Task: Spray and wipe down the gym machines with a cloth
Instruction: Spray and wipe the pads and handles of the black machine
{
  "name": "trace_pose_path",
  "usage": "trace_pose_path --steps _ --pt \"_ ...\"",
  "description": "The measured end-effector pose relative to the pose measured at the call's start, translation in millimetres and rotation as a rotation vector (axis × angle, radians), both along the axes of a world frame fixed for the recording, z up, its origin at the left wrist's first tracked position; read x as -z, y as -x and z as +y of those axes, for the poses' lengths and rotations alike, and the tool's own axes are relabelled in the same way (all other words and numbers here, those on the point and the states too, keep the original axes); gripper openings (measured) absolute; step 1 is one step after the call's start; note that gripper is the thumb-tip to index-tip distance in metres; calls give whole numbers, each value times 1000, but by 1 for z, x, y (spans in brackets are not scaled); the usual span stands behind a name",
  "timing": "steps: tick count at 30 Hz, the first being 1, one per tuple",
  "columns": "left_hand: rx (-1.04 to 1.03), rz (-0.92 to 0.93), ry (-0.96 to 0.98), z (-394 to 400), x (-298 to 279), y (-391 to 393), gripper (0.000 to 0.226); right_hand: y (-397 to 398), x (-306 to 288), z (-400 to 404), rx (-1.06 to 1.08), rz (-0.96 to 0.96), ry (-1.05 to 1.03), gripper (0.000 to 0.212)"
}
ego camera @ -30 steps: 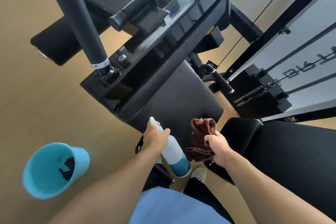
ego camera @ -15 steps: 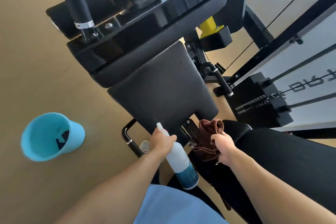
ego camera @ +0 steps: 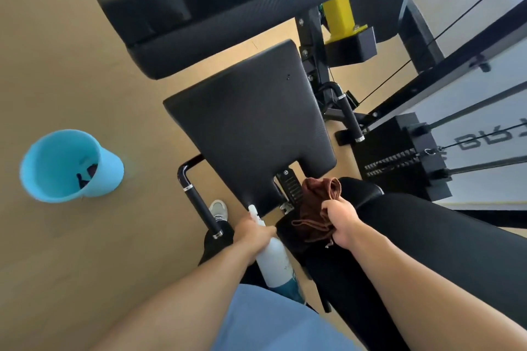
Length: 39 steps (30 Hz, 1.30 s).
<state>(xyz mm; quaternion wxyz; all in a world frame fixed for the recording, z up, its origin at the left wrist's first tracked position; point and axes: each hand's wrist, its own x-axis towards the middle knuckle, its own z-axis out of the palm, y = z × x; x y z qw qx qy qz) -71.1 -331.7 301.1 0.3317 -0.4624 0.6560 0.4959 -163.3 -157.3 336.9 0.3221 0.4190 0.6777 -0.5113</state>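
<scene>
Flooring [ego camera: 71,251] throughout the visible room is smooth tan sheet with a soft sheen. Centred ahead of me is the black seat pad [ego camera: 248,122] of the gym machine, its textured surface matt and tilted, with a notch cut into its near edge. Above it runs a long black cushioned bar pad [ego camera: 256,23], and a yellow bracket [ego camera: 340,17] shows behind the frame. To the right stands the weight stack [ego camera: 399,157] with guide rods and a cable against a white panel.

My left hand [ego camera: 253,232] grips the neck of the white spray bottle [ego camera: 275,256], nozzle directed toward the near edge of the seat pad; the bottle base is teal. My right hand [ego camera: 342,222] is closed around a bunched brown cloth [ego camera: 316,208], held just beside the pad's notch and above a second black pad [ego camera: 442,236] at lower right.

On the floor to the left, well apart from the machine, sits a light-blue bucket [ego camera: 108,177] with something dark inside. A black side handle [ego camera: 199,205] rises beside my shoe [ego camera: 219,209].
</scene>
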Motion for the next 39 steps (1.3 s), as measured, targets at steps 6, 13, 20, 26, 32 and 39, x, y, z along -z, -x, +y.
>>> trace_pose_path --steps 6,13,20,26,32,39 --pt "105 -20 16 11 8 -1 54 2 5 2 28 0 23 47" --pt "294 212 182 1 -32 63 36 -7 -20 5 200 33 56 46" --pt "283 402 333 -18 -70 148 35 -7 -40 10 294 42 57 46" --pt "386 453 321 -30 -78 178 29 -17 -36 5 333 24 20 50" --pt "495 414 128 -27 -72 177 31 -19 -40 -2 343 2 11 52" --pt "662 346 104 -15 -60 158 24 -21 -40 1 374 21 32 46"
